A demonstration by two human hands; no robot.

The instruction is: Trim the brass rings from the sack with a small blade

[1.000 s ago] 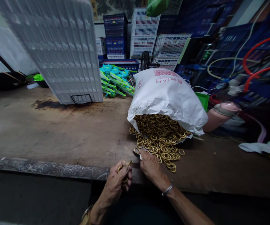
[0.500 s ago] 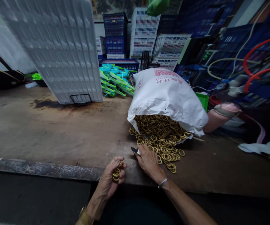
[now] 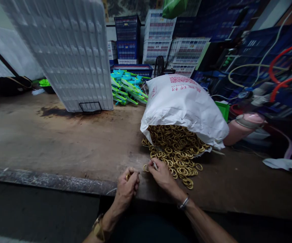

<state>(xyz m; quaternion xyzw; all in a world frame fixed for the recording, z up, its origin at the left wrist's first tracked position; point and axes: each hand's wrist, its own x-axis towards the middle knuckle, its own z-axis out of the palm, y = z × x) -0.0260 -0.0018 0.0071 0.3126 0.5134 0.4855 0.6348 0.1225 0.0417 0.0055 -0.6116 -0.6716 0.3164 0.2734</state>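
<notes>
While rings (image 3: 180, 156) crowd right hand (image 3: 164, 174), table edge (image 3: 57, 182) has leftward room.

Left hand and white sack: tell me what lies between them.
The head view shows the right hand and spilled gold-coloured rings between the left hand and the white sack.

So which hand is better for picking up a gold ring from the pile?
Probably the right hand: it's right beside the loose rings spilling from the white sack, though it pinches a small pale object. The left hand is farther away, curled around a ring.
</notes>
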